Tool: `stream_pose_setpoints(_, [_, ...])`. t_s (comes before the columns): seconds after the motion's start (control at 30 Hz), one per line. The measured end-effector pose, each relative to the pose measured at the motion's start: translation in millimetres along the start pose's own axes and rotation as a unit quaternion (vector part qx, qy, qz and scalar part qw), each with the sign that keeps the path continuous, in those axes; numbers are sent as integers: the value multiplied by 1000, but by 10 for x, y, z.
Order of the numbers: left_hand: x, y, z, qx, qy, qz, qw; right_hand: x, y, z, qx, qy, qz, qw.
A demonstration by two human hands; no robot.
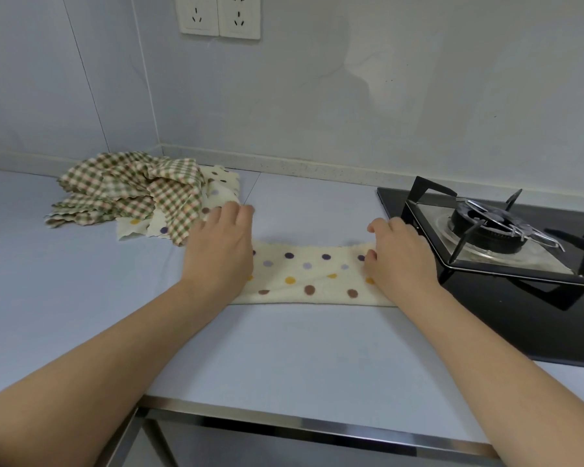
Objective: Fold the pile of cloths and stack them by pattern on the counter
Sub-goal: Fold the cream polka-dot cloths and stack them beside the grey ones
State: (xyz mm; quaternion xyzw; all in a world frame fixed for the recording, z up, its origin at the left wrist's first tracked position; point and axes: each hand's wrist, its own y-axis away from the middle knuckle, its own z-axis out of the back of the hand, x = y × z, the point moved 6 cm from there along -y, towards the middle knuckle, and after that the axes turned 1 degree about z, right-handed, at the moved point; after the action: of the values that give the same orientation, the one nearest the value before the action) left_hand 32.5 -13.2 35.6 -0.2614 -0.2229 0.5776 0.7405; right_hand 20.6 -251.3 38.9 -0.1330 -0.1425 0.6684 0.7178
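A cream polka-dot cloth (pixel 312 278), folded into a long strip, is laid flat on the pale grey tabletop (pixel 284 348) near its front edge, with its length running left to right. Its left end is covered by the left hand (pixel 221 247), whose fingers reach past the far edge of the strip. Whether anything is gripped there cannot be told. The right end is held by the right hand (pixel 400 261) — the far edge is pinched between thumb and curled fingers and is raised slightly. A rumpled pile of green-checked and dotted cloths (pixel 129 193) is heaped at the back left, just beside the left fingertips. A black glass gas hob (pixel 536 318) is set into the tabletop just right of the right hand, and white wall sockets (pixel 220 15) are mounted above.
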Motion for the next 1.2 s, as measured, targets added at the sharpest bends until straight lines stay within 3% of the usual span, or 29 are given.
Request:
stream_pose_setpoints(0.03, [-89,13,22,-9,42,-45,998,41,13,32,-27,-43,25,998])
stream_pose_setpoints(0.07, [-194,33,3,36,82,-80,993,92,31,39,-20,-106,40,993])
stream_pose_setpoints(0.13, [-373,149,-128,213,134,-96,963,247,107,-107,101,-199,70,972])
stream_pose_setpoints(0.2, [-405,274,-270,346,123,-82,927,375,230,-339,254,-134,109,952])
stream_pose_setpoints(0.27, [-384,302,-303,376,110,-73,917,368,264,-424,292,-75,130,945])
stream_pose_setpoints(0.5, [-268,320,-347,375,87,-18,923,161,217,-377,256,-48,60,964])
stream_pose_setpoints(0.63, [-240,304,-342,348,60,35,935,404,210,-148,132,-185,136,964])
stream_pose_setpoints(0.73, [-215,272,-296,332,32,69,940,466,211,-189,121,-142,170,968])
stream_pose_setpoints(0.8, [-172,199,-162,260,-7,71,963,340,157,-158,70,-121,133,981])
stream_pose_setpoints(0.9, [-129,71,70,127,-42,56,989,247,109,-97,37,-185,99,977])
stream_pose_setpoints(1.07, [-12,49,48,102,67,117,986,253,110,-162,66,-181,86,977])
stream_pose_setpoints(1.2, [-57,84,6,79,261,42,961,285,136,-138,76,-247,115,959])
